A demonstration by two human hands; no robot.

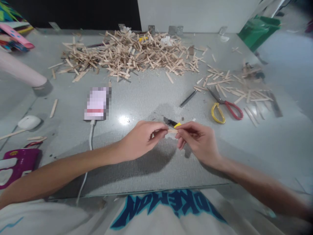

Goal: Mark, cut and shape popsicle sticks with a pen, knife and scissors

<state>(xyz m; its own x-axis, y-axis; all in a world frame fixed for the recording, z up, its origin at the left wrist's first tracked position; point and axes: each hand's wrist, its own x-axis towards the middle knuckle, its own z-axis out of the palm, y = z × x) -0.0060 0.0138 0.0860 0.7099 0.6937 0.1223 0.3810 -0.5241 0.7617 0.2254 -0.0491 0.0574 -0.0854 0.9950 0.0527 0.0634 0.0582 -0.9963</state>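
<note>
A short wooden craft stick (pixel 172 131) spans the gap between my two hands, near the front of the table. My left hand (pixel 149 135) pinches its left end between thumb and fingers. At the other end, the fingertips of my right hand (pixel 199 138) close on the same stick. Just beyond the stick is a utility knife (pixel 172 122) with a black and yellow body and its blade pointing left. Part of the knife is hidden behind my right hand, and I cannot tell whether they touch.
A large heap of cut craft sticks (pixel 137 55) covers the back. Red-and-yellow scissors (pixel 223 106) and a grey metal tool (pixel 188 98) lie to the right. On the left are a cabled phone (pixel 97 102), a pink roll (pixel 22 68) and a purple object (pixel 22 163). A green bin (pixel 260 31) stands back right.
</note>
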